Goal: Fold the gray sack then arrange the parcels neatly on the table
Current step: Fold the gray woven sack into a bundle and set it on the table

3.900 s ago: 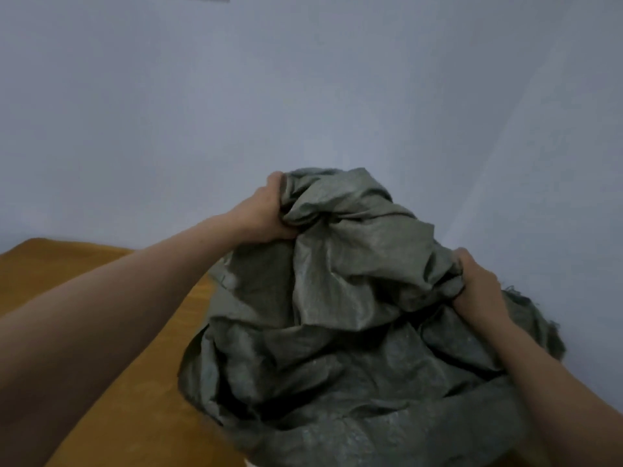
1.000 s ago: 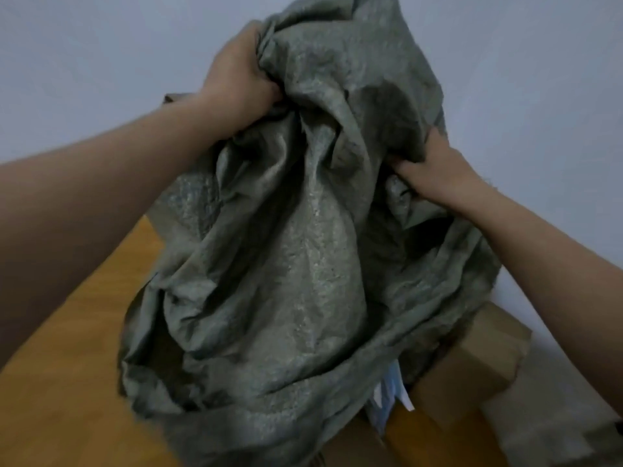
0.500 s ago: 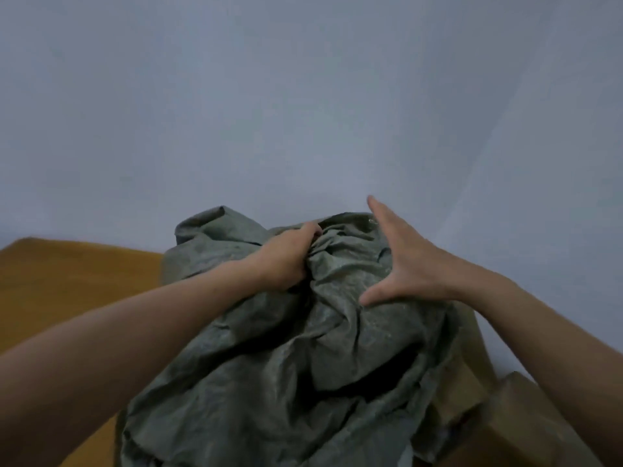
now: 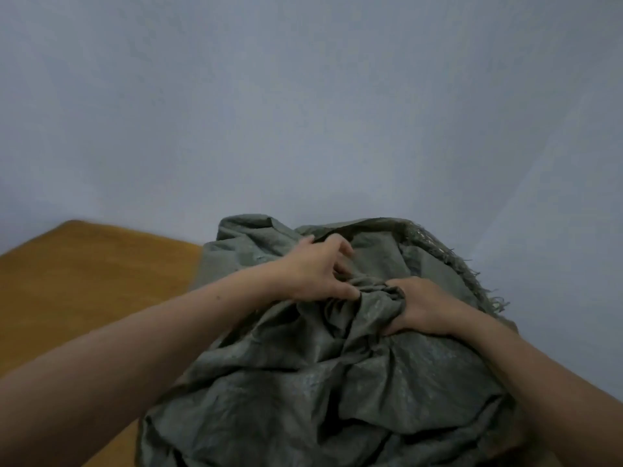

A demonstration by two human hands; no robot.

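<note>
Gray sack [image 4: 337, 382] lies heaped in crumpled folds on a wooden table [image 4: 84, 271], with both hands on top.
Bare forearms reach forward over the cloth. The right hand [image 4: 424, 308] clutches a bunched fold, fingers curled tight. The left hand [image 4: 313, 273] sits just beside it, thumb on the cloth, fingers hooked and blurred; its hold cannot be told. Beyond are the sack's frayed edge [image 4: 472, 274] and a pale wall [image 4: 303, 112].

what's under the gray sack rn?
Only the wooden table shows, running under the gray sack at its left edge. The left hand and right hand grip folds on top. Whatever lies beneath the heap is covered.
</note>
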